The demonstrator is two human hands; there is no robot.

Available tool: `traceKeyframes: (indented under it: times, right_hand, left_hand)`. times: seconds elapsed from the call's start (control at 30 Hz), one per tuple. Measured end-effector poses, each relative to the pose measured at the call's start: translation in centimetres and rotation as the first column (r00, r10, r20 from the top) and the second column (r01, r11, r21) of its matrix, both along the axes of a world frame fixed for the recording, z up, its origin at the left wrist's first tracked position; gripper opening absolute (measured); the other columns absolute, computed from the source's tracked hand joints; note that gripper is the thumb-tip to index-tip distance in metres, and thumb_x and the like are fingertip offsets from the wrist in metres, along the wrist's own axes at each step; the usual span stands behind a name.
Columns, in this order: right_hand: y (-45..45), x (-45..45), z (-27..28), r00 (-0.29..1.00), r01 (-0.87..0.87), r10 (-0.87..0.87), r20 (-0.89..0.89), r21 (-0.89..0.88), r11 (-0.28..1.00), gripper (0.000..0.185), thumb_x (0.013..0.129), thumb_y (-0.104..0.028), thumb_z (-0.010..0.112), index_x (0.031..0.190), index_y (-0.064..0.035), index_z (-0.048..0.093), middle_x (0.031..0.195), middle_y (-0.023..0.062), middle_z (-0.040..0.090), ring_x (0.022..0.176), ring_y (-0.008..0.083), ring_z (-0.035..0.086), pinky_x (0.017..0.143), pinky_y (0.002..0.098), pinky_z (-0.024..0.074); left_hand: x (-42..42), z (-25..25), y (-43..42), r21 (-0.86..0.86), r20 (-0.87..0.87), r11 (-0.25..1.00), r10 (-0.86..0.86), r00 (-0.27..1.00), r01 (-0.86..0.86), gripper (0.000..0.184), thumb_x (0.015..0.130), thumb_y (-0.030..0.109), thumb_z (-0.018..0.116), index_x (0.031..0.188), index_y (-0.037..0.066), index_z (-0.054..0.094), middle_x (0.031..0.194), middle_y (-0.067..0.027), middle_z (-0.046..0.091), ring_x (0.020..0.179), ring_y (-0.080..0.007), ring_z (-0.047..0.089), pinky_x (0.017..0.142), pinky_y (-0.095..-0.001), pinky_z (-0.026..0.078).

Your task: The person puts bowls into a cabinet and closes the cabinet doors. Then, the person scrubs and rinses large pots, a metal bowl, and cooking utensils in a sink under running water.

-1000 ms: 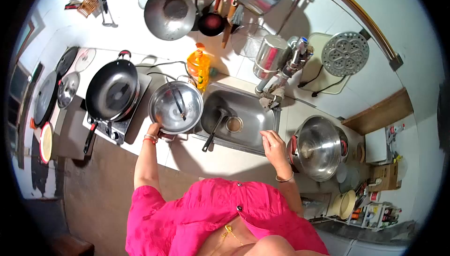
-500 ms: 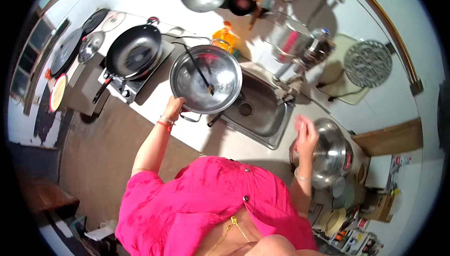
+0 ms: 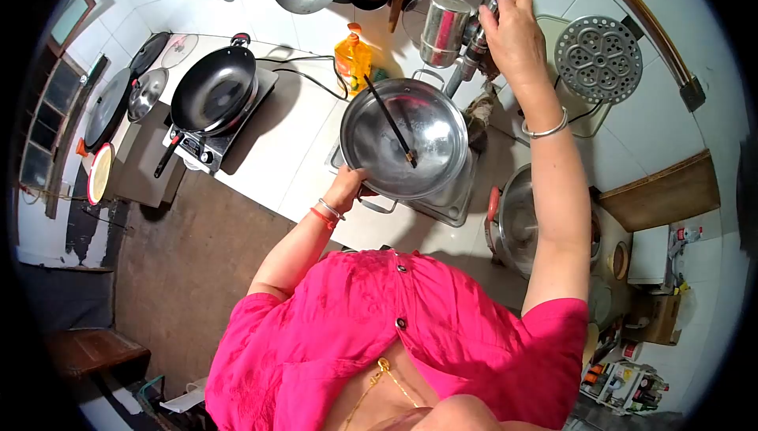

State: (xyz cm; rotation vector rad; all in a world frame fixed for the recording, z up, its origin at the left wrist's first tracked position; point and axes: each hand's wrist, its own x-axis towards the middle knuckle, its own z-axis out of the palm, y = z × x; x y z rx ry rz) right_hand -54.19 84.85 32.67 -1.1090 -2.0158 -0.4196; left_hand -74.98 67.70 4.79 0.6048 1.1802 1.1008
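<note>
My left hand [image 3: 346, 190] grips the near-left rim of a wide stainless-steel pan [image 3: 442, 151] with two loop handles, held over the sink [image 3: 454, 208] and hiding most of it. Inside the pan leans a thin black stick [image 3: 388, 119] with a gold-brown end; its exact kind is unclear. Up at the wall, the fingers of my right hand [image 3: 517, 36] are closed around the top of a metal tap [image 3: 475, 54]. Beside the tap is a shiny metal cylinder [image 3: 445, 32]. Whether water runs, I cannot tell.
On the left, a black wok [image 3: 213, 88] rests on a cooktop [image 3: 212, 147], its handle jutting toward me. An orange bottle [image 3: 353, 60] stands behind the pan. To the right are a large metal pot [image 3: 517, 214] and a wooden board [image 3: 663, 174]. A perforated disc [image 3: 598, 60] hangs on the wall.
My left hand has brought the pan rightward, farther over the sink. My right hand has risen from beside the metal bowl at the right and taken hold of the tap.
</note>
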Motion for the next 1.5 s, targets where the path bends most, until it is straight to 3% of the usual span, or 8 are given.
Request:
traceKeyframes:
  times: [0.17,0.33,0.43,0.6,0.77,0.97,1.17,1.5]
  right_hand:
    - [2.4,2.9,0.0,0.947,-0.284,0.26,-0.191,-0.113,0.952,0.021,0.083,-0.007,0.054,0.101,0.0012,0.064,0.093,0.0176,0.059,0.083,0.0347,0.06,0.077,0.0368,0.0496]
    - [4.6,5.1,0.7,0.736,-0.652,0.44,-0.515,-0.362,0.667,0.025,0.088,0.001,0.051,0.109,-0.0006,0.065,0.099,0.0012,0.064,0.086,0.0076,0.058,0.078,0.0212,0.0468]
    - [5.4,5.4,0.4,0.672,-0.709,0.433,-0.601,-0.352,0.611,0.023,0.088,0.0,0.053,0.107,0.0,0.065,0.099,0.0023,0.066,0.087,0.0073,0.058,0.079,0.0208,0.0463]
    - [4.9,5.4,-1.9,0.81,-0.446,0.29,-0.509,-0.216,0.868,0.023,0.089,-0.013,0.059,0.108,-0.0013,0.065,0.101,0.0053,0.066,0.089,0.0089,0.059,0.076,0.0232,0.0477]
    - [-0.3,5.3,-7.7,0.419,-0.41,0.114,-0.901,-0.076,0.909,0.03,0.095,-0.018,0.05,0.118,0.0012,0.055,0.11,0.0091,0.059,0.093,0.0148,0.058,0.076,0.027,0.0496]
    - [-8.8,2.1,-22.9,0.684,-0.519,0.038,-0.729,-0.45,0.727,0.016,0.094,-0.009,0.049,0.098,-0.0016,0.062,0.093,0.0041,0.063,0.08,0.0101,0.058,0.07,0.0237,0.0475]
    - [-13.1,-1.2,-34.4,0.912,-0.403,0.287,-0.292,-0.762,0.507,0.019,0.082,-0.008,0.057,0.099,-0.0001,0.061,0.103,0.0152,0.058,0.098,0.0321,0.057,0.087,0.0373,0.0454]
    - [-7.8,-2.2,-40.3,0.989,0.103,0.015,0.144,-0.777,0.621,0.057,0.08,-0.02,0.063,0.128,-0.0006,0.039,0.126,0.0202,0.045,0.111,0.0375,0.047,0.093,0.0465,0.0411]
  left_hand:
    - [1.5,1.2,0.6,0.01,0.094,1.0,0.025,0.995,-0.026,0.024,0.084,0.002,0.046,0.104,-0.009,0.052,0.094,-0.0181,0.062,0.077,-0.0292,0.066,0.066,-0.0416,0.059]
    - [2.1,1.6,1.4,0.011,0.14,0.998,0.053,0.989,-0.055,0.023,0.084,0.004,0.048,0.1,-0.012,0.053,0.091,-0.0194,0.063,0.074,-0.0293,0.066,0.067,-0.0396,0.06]
    - [2.1,1.4,1.7,-0.006,0.148,0.999,0.035,0.988,-0.035,0.024,0.084,0.003,0.047,0.101,-0.013,0.052,0.092,-0.0201,0.063,0.075,-0.0296,0.066,0.069,-0.04,0.06]
    - [1.9,-0.1,1.9,-0.041,0.159,0.999,0.011,0.987,-0.004,0.025,0.083,0.003,0.046,0.104,-0.012,0.051,0.093,-0.0211,0.062,0.076,-0.031,0.067,0.069,-0.041,0.06]
    - [1.7,-1.4,1.1,-0.054,0.135,0.997,0.055,0.989,-0.048,0.029,0.083,0.001,0.043,0.109,-0.012,0.047,0.096,-0.0231,0.061,0.078,-0.0343,0.066,0.07,-0.0409,0.06]
    - [0.8,-6.1,1.0,-0.071,0.151,0.992,0.111,0.982,-0.101,0.033,0.082,0.0,0.041,0.112,-0.014,0.043,0.101,-0.026,0.059,0.08,-0.0376,0.066,0.071,-0.0418,0.06]
    - [1.1,-10.5,0.7,-0.229,0.178,0.97,0.128,0.976,-0.086,0.024,0.082,0.002,0.045,0.094,-0.018,0.054,0.091,-0.0239,0.062,0.078,-0.034,0.066,0.069,-0.0398,0.059]
    - [2.3,-11.3,-0.1,-0.249,0.092,0.964,0.115,0.989,-0.089,0.013,0.081,0.001,0.05,0.086,-0.008,0.056,0.079,-0.0141,0.062,0.063,-0.0256,0.064,0.057,-0.0368,0.058]
